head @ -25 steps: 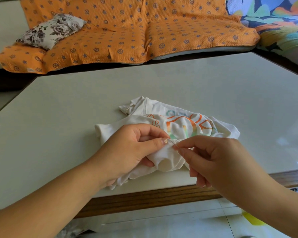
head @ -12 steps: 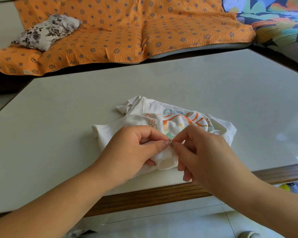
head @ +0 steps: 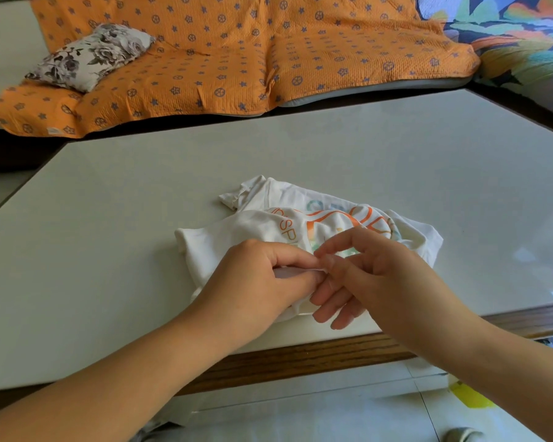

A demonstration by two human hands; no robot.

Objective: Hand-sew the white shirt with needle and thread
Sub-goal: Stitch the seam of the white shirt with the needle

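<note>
Stitch in progress. The white shirt (head: 259,231) lay crumpled on the desk (head: 109,250), close to its near edge. One fold was pinched between thumb and forefinger of the left hand (head: 256,282). The right hand (head: 380,282) was set against that fold, thumb and forefinger narrowed together, the remaining fingers (head: 348,309) loosely spread. Needle and thread could not be made out. A steady pull-through was judged to be required next.

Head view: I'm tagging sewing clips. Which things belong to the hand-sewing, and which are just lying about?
Job: white printed cotton shirt, pinched by the left hand; right hand at the same fold. Needle and thread too small to see.
Lying about: orange star-patterned quilt; grey floral pillow; bright leaf-print fabric.
</note>
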